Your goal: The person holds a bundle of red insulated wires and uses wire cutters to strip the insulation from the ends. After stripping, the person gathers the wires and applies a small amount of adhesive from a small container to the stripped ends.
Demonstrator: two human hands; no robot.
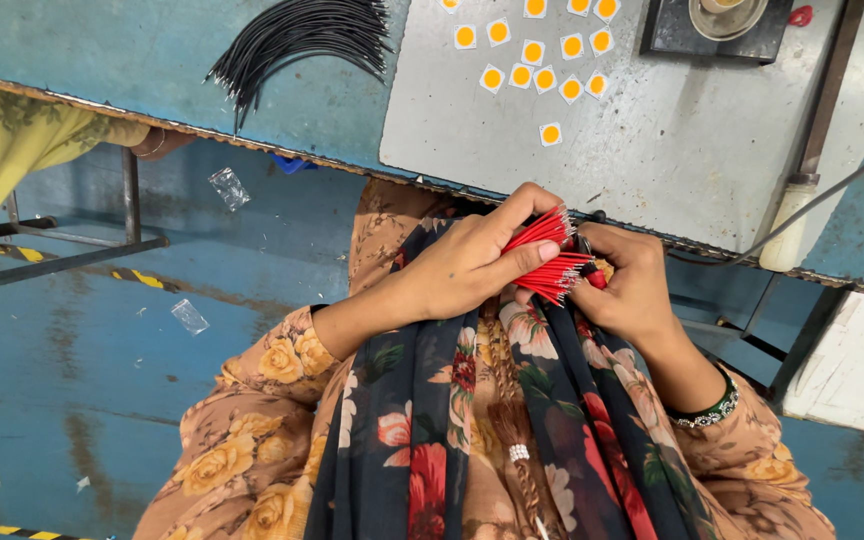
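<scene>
One red wire bundle (550,262) pinched between left hand (467,268) and right hand (630,285), near counter (672,150) edge. Thirteen yellow stickers (550,134) far; one black wire bundle (297,38) far left.

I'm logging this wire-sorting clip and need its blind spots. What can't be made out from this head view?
- Red wires: their lower length is hidden by the left hand and right hand; their count is unclear.
- Black wire bundle: its far end is cut off by the top edge.
- Round machine part: cropped by the top edge.
- Other person in a yellow sleeve: cut off at the left edge.
</scene>
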